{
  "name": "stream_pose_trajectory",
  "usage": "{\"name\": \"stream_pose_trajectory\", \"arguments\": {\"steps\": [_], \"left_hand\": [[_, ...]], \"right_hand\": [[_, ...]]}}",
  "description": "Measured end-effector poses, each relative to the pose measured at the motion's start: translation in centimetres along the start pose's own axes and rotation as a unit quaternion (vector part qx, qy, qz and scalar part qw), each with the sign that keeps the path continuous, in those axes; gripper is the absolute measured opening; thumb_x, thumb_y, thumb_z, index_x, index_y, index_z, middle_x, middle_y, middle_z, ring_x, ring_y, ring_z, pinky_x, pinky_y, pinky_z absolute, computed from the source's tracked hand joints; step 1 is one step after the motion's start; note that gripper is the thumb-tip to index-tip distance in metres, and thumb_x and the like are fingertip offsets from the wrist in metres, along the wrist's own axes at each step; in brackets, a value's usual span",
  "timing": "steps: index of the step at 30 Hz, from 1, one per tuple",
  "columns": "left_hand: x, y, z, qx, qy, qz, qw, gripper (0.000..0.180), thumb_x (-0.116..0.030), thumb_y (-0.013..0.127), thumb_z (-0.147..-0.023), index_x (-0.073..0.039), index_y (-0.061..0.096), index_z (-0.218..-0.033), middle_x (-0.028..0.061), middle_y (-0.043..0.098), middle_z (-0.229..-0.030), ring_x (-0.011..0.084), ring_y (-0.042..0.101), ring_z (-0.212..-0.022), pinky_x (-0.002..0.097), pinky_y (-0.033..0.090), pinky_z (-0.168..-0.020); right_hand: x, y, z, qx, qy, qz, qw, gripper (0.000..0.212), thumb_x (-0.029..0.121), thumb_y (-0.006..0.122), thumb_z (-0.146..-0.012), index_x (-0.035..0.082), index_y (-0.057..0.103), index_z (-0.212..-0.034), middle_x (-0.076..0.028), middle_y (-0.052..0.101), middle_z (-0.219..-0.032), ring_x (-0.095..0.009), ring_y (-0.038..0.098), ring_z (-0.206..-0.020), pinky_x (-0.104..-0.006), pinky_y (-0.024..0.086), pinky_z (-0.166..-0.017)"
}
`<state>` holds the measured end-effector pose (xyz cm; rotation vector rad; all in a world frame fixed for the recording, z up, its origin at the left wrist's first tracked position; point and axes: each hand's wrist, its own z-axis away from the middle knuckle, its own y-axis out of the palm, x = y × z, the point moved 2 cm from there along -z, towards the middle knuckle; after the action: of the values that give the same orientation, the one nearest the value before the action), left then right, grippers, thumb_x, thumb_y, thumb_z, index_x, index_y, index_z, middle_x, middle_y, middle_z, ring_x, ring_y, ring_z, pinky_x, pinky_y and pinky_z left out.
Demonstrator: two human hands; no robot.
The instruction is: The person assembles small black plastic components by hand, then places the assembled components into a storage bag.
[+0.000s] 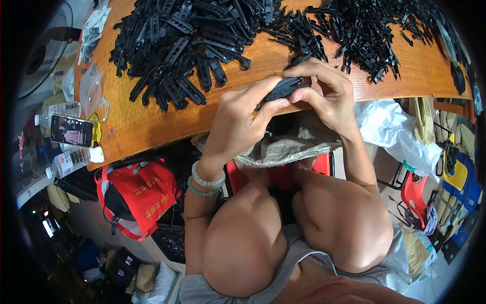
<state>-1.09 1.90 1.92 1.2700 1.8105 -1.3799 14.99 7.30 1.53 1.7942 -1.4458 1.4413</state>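
Just over the near edge of the table, my left hand (234,121) is closed on a black plastic part (283,89), long and narrow, with its thumb along the near side. At the other end of that part, my right hand (331,99) pinches with thumb and index finger; whether a smaller piece sits between those fingertips is hidden. Beyond the hands, a large heap of long slotted black plastic parts (174,55) covers the left of the wooden table (152,131). Smaller black plastic pieces (364,45) lie in a pile to the right.
A woven sack (288,152) hangs open below the table edge, over my legs. At the left stand a phone (72,130), plastic bottles (71,162) and a fan (45,50). A red bag (144,195) is below; white plastic sheeting (395,129) lies at the right.
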Motion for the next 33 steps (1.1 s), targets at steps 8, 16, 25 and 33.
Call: {"name": "stream_pose_trajectory", "arguments": {"steps": [8, 16, 25, 33], "left_hand": [[2.9, -3.7, -0.2, -0.129, -0.038, -0.200, 0.971, 0.011, -0.010, 0.066, -0.078, -0.001, 0.064, -0.084, 0.0114, 0.063, -0.082, 0.0254, 0.062, -0.073, 0.0319, 0.048, -0.061], [4.7, -3.7, -1.2, -0.113, -0.008, -0.515, 0.849, 0.016, -0.017, 0.065, -0.076, -0.003, 0.058, -0.074, 0.0111, 0.051, -0.081, 0.0278, 0.049, -0.082, 0.0390, 0.040, -0.071], [3.9, -2.2, -0.1, -0.142, -0.004, -0.421, 0.896, 0.012, -0.008, 0.063, -0.072, 0.002, 0.057, -0.071, 0.0139, 0.049, -0.083, 0.0273, 0.047, -0.083, 0.0376, 0.039, -0.074], [4.0, -2.6, -0.1, -0.171, -0.028, -0.373, 0.911, 0.021, -0.009, 0.071, -0.068, 0.003, 0.057, -0.077, 0.0148, 0.051, -0.091, 0.0287, 0.048, -0.088, 0.0377, 0.041, -0.076]], "right_hand": [[-1.4, -0.4, 0.9, 0.141, 0.126, 0.010, 0.982, 0.013, 0.010, 0.068, -0.078, -0.001, 0.065, -0.084, -0.008, 0.063, -0.077, -0.017, 0.059, -0.070, -0.0289, 0.045, -0.061], [-3.7, 1.2, -4.8, -0.004, -0.090, 0.493, 0.865, 0.011, 0.009, 0.065, -0.072, 0.005, 0.065, -0.082, -0.010, 0.058, -0.087, -0.028, 0.052, -0.091, -0.0378, 0.041, -0.077], [-3.5, 0.6, -4.9, 0.002, -0.092, 0.390, 0.916, 0.007, 0.003, 0.065, -0.074, 0.001, 0.064, -0.080, -0.008, 0.061, -0.088, -0.024, 0.054, -0.086, -0.0319, 0.041, -0.078], [-5.2, -0.6, -4.0, -0.200, 0.028, -0.030, 0.979, 0.026, 0.001, 0.065, -0.082, -0.001, 0.060, -0.108, -0.007, 0.065, -0.093, -0.007, 0.057, -0.078, -0.0199, 0.044, -0.070]]}}
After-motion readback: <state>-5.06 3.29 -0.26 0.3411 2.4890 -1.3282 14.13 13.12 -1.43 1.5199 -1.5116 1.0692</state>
